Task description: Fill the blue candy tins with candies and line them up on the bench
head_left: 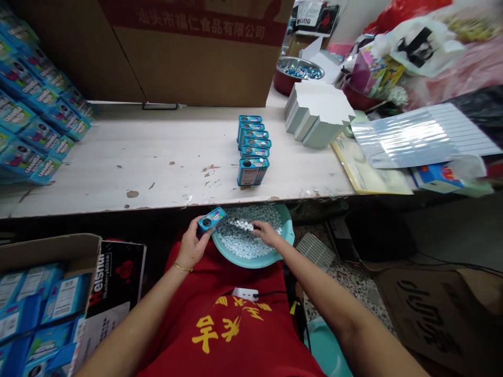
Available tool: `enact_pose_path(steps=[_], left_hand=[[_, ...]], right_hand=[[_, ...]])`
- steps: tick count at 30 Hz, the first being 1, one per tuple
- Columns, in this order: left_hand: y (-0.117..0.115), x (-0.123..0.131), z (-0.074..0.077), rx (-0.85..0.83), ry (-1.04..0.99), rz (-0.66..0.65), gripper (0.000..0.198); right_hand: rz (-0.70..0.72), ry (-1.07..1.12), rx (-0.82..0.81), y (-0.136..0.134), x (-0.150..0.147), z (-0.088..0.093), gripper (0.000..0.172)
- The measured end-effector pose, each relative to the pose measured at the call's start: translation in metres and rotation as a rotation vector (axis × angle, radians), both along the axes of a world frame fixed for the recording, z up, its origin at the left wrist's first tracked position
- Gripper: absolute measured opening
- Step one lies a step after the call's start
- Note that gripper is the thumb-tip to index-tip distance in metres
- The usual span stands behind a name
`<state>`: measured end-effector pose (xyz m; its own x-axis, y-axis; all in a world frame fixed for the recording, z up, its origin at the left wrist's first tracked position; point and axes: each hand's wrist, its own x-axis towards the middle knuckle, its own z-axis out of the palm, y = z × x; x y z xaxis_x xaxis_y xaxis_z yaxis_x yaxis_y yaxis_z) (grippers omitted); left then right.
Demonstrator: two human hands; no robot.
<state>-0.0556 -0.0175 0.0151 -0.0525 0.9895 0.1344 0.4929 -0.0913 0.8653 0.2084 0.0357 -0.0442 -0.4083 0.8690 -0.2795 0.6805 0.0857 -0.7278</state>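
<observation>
Here, just off the desk's (pixel 165 162) front edge, the left hand (pixel 192 249) has its fingers curled around a blue tin (pixel 212 219), held tilted beside the rim of a basin (pixel 290 230). The right hand (pixel 267 234) is over the basin's white candies (pixel 247 246), fingers drawn together at a small raised heap; I cannot tell what they grip. Near the middle of the desk's front edge begins a row of blue tins (pixel 253 172) running backward; a big carton (pixel 196 68) stands along the back edge.
</observation>
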Motion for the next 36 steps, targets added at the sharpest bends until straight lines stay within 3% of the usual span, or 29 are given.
enact_pose_path(steps=[6, 9, 12, 17, 23, 26, 28, 32, 36], left_hand=[[0.008, 0.022, -0.003, -0.011, 0.076, -0.091, 0.039], [0.013, 0.041, -0.005, -0.013, 0.14, -0.167, 0.039], [0.016, 0.056, -0.007, 0.014, 0.193, -0.215, 0.04], [0.014, 0.063, -0.013, 0.071, 0.239, -0.243, 0.041], [0.013, 0.065, -0.018, 0.068, 0.258, -0.23, 0.041], [0.012, 0.058, -0.015, 0.071, 0.212, -0.217, 0.042], [0.01, 0.049, -0.01, 0.076, 0.177, -0.197, 0.042], [0.004, 0.025, -0.002, 0.046, 0.119, -0.136, 0.041], [-0.001, 0.009, -0.001, 0.013, 0.058, -0.069, 0.039]], right_hand=[[0.04, 0.102, 0.056, 0.0, 0.035, 0.083, 0.032], [0.129, -0.001, 0.082, 0.003, 0.032, 0.12, 0.03], [0.208, -0.252, 0.135, 0.004, 0.022, 0.148, 0.031], [0.307, -0.64, 0.22, 0.0, -0.004, 0.179, 0.031], [0.389, -0.768, 0.251, 0.0, -0.03, 0.196, 0.029], [0.366, -0.735, 0.269, 0.002, -0.012, 0.191, 0.027], [0.307, -0.711, 0.246, 0.003, 0.011, 0.173, 0.027], [0.162, -0.702, 0.029, -0.001, 0.037, 0.098, 0.03], [0.124, -0.603, -0.033, -0.009, -0.002, 0.02, 0.033]])
